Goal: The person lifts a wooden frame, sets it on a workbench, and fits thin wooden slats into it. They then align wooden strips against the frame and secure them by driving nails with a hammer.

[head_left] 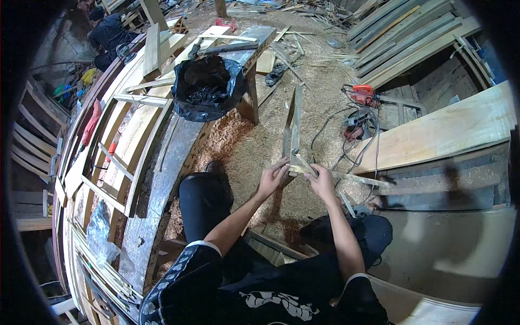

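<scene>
In front of my knees I hold a narrow wooden frame point(296, 127), its thin strips reaching away from me over the floor. My left hand point(273, 177) is closed on the near end of the frame, fingers wrapped at its left corner. My right hand point(323, 183) pinches a short wood strip point(306, 166) that slants up to meet the frame's near corner. Another pale strip point(360, 179) sticks out to the right behind my right hand. The palm sides of both hands are hidden.
At left, a long workbench point(149, 203) carries planks, a red-handled tool point(92, 122) and a black plastic bag point(189, 108) of small dark pieces. Red power tools point(362, 96) with cords lie right, beside a wide board point(444, 132). Shavings cover the floor. A person point(111, 35) sits far left.
</scene>
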Action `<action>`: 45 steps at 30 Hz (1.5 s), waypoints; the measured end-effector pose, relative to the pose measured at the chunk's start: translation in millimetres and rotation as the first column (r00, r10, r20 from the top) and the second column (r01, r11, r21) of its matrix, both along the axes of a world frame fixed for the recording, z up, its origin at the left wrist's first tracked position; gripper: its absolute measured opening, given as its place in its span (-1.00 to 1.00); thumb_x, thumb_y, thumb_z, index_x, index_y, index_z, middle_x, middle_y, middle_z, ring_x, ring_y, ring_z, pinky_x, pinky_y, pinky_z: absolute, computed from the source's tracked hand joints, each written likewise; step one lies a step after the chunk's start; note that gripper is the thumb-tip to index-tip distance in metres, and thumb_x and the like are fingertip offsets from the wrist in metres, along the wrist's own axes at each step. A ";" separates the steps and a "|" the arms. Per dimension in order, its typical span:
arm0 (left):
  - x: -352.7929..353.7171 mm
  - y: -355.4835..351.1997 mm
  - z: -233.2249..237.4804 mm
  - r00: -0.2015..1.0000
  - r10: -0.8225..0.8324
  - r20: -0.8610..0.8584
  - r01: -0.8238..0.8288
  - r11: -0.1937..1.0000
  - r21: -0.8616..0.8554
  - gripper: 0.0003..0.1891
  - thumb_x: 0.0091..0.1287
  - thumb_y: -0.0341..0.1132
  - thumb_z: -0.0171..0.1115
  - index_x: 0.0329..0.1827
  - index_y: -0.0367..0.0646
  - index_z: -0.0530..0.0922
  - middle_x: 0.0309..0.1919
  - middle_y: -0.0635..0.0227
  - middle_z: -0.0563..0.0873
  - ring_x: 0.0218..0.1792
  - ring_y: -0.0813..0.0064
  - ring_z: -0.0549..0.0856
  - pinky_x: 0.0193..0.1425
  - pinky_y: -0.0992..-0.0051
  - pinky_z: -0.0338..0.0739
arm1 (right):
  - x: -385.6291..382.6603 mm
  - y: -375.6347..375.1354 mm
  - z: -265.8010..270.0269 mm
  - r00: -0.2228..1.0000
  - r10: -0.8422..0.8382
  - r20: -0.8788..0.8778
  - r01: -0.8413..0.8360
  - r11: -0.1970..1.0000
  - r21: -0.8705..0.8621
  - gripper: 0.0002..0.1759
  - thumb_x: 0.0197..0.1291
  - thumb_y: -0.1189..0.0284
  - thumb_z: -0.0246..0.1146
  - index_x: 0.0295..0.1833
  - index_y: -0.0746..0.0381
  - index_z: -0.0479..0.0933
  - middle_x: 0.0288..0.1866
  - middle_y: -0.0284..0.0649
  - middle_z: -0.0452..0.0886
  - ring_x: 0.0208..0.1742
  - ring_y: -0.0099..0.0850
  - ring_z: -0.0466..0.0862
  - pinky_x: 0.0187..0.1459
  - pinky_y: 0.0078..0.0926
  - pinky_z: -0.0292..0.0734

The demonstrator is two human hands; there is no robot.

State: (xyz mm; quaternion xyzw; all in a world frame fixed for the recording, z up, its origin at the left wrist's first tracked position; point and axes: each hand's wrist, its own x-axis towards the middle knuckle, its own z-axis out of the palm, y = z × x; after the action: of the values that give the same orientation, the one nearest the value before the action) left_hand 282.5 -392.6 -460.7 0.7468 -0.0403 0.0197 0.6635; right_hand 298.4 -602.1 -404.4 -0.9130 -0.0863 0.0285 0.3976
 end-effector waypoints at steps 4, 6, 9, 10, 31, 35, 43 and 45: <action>4.5 -9.2 -7.4 0.993 0.017 -0.113 -0.045 0.966 -0.254 -0.55 0.53 -0.32 0.15 0.40 -0.35 0.41 0.21 0.11 0.65 0.24 0.43 0.60 0.38 0.42 0.43 | -0.9 -2.4 -14.1 0.999 -0.032 -0.036 0.032 0.999 -0.013 -0.56 0.13 0.36 0.47 0.08 0.35 0.64 -0.09 0.09 0.73 -0.03 -0.03 0.73 0.03 -0.24 0.57; 8.3 -5.6 -12.1 0.993 -0.041 -0.112 0.005 0.953 -0.303 -0.52 0.53 -0.31 0.15 0.44 -0.32 0.36 0.21 0.11 0.64 0.24 0.42 0.60 0.38 0.41 0.43 | -1.4 2.4 -11.6 0.995 -0.026 -0.095 0.021 0.998 -0.059 -0.53 0.13 0.31 0.47 0.12 0.30 0.64 -0.05 0.11 0.71 0.03 0.05 0.69 0.06 -0.16 0.56; 4.2 -3.0 -14.5 0.985 -0.115 -0.129 0.067 0.943 -0.326 -0.48 0.53 -0.28 0.15 0.48 -0.30 0.32 0.22 0.11 0.61 0.25 0.40 0.58 0.37 0.41 0.43 | -2.8 4.7 -11.1 0.999 -0.018 0.029 0.020 0.997 -0.071 -0.60 0.09 0.36 0.50 0.01 0.31 0.65 -0.23 0.09 0.71 -0.16 -0.02 0.73 -0.11 -0.23 0.56; 2.0 -2.6 -11.3 0.981 -0.132 -0.143 0.084 0.950 -0.301 -0.48 0.53 -0.27 0.15 0.48 -0.29 0.33 0.23 0.11 0.60 0.25 0.40 0.57 0.37 0.41 0.43 | -3.8 5.2 -9.4 0.999 -0.018 0.027 0.020 0.997 -0.069 -0.60 0.09 0.36 0.50 0.01 0.31 0.65 -0.23 0.09 0.71 -0.16 -0.02 0.73 -0.11 -0.23 0.56; 7.5 -4.6 -15.7 0.988 -0.090 -0.125 0.030 0.908 -0.417 -0.57 0.52 -0.39 0.14 0.40 -0.35 0.40 0.13 0.25 0.68 0.13 0.53 0.64 0.29 0.50 0.49 | -1.4 5.6 16.9 0.997 -0.044 -0.066 0.030 0.981 -0.194 -0.60 0.14 0.29 0.45 0.09 0.17 0.67 -0.17 0.05 0.73 -0.11 0.03 0.72 -0.08 -0.15 0.57; 5.2 -6.0 -6.3 0.988 -0.066 -0.140 0.014 0.938 -0.346 -0.57 0.52 -0.38 0.16 0.39 -0.35 0.41 0.10 0.26 0.69 0.10 0.54 0.65 0.27 0.50 0.51 | 0.7 2.8 7.8 0.999 -0.033 -0.039 0.025 0.981 -0.191 -0.61 0.14 0.30 0.45 0.08 0.18 0.67 -0.17 0.05 0.73 -0.11 0.03 0.72 -0.09 -0.16 0.57; 7.9 -6.9 -5.9 0.978 -0.099 -0.183 0.020 0.920 -0.392 -0.56 0.50 -0.37 0.21 0.38 -0.28 0.42 0.11 0.27 0.68 0.09 0.53 0.64 0.23 0.48 0.52 | 2.1 -1.5 5.3 1.000 -0.011 0.010 0.012 0.985 -0.169 -0.65 0.14 0.34 0.44 0.05 0.16 0.68 -0.24 0.04 0.71 -0.17 0.03 0.71 -0.14 -0.15 0.55; 7.4 -6.5 -4.1 0.978 -0.097 -0.187 0.022 0.928 -0.372 -0.59 0.49 -0.37 0.21 0.36 -0.27 0.43 0.09 0.28 0.69 0.08 0.54 0.64 0.22 0.48 0.52 | 0.8 0.2 9.1 1.000 -0.011 0.004 0.011 0.985 -0.171 -0.67 0.14 0.33 0.44 0.03 0.14 0.68 -0.27 0.03 0.71 -0.19 0.03 0.71 -0.17 -0.13 0.54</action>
State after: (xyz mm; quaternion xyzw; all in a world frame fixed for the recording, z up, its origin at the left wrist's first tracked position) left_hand 289.9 -399.0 -464.9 0.6060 0.0089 -0.0691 0.7924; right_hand 299.2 -601.9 -395.3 -0.9443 -0.0792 0.0320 0.3179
